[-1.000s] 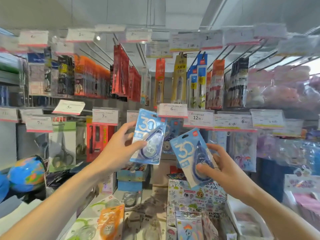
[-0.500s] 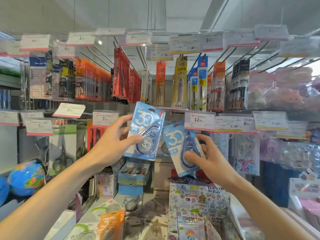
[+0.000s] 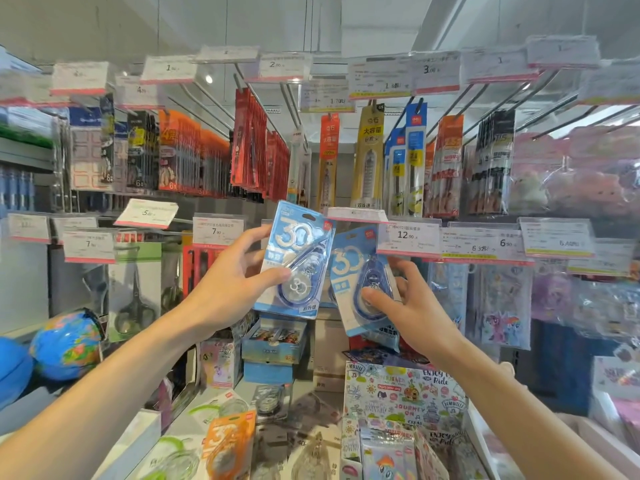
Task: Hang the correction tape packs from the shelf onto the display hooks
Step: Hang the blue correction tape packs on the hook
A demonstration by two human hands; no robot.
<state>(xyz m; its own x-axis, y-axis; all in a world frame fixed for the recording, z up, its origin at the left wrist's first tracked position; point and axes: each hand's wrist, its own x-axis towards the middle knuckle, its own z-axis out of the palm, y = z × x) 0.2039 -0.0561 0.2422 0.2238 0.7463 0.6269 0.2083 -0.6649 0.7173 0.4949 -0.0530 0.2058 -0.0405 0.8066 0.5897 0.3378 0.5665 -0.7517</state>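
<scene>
Two glossy blue blister packs raised toward the hook row.

From the head view, the left hand [image 3: 228,289] pinches a correction tape pack [image 3: 294,261], flat card with a clear teardrop bubble, thumb across its front. The right hand [image 3: 408,306] grips a second pack [image 3: 360,282] just beside it, tilted under a price tag [image 3: 356,214]. Both have risen and drawn closer since a second ago.

Both blue correction tape packs, the left pack [image 3: 294,261] and the right pack [image 3: 363,282], are showing a big "30". A price tag [image 3: 408,237] is reading "12.90"; another price tag [image 3: 217,232] is showing "7.90".
</scene>
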